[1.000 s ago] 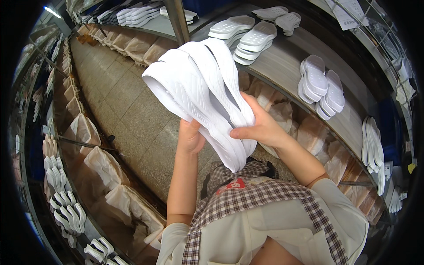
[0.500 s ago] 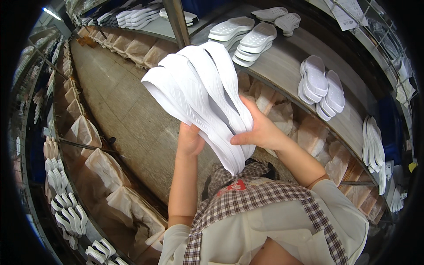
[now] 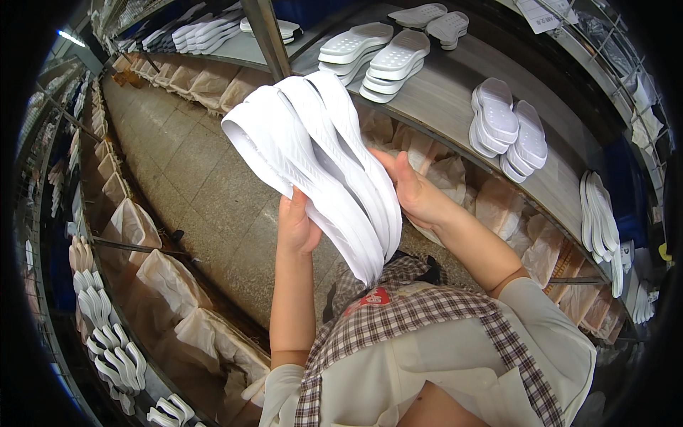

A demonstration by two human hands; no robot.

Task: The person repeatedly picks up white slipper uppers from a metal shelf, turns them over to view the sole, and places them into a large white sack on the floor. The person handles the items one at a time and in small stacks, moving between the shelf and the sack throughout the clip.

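Several white wedge shoe soles (image 3: 321,160) are bunched together in front of my apron, with their thick heel ends fanned out at the top and their thin ends pointing down toward me. My left hand (image 3: 299,222) grips the stack's left edge, thumb on the near face, its other fingers largely hidden behind. At the right edge, my right hand (image 3: 420,196) lies against the soles with its thumb raised off them. Its fingers are stretched out and partly covered by the stack.
Pairs of white soles (image 3: 398,57) stand on a grey shelf (image 3: 455,92) at the right, beside more soles (image 3: 526,139). Bins with pale liners (image 3: 131,224) line both sides of the aisle floor (image 3: 188,167). White soles (image 3: 117,359) fill the left rack. A metal post (image 3: 265,39) rises ahead.
My right thumb has lifted off the face of the soles, and that hand has opened. The stack has tilted and shifted slightly left, with my left thumb now further up its edge.
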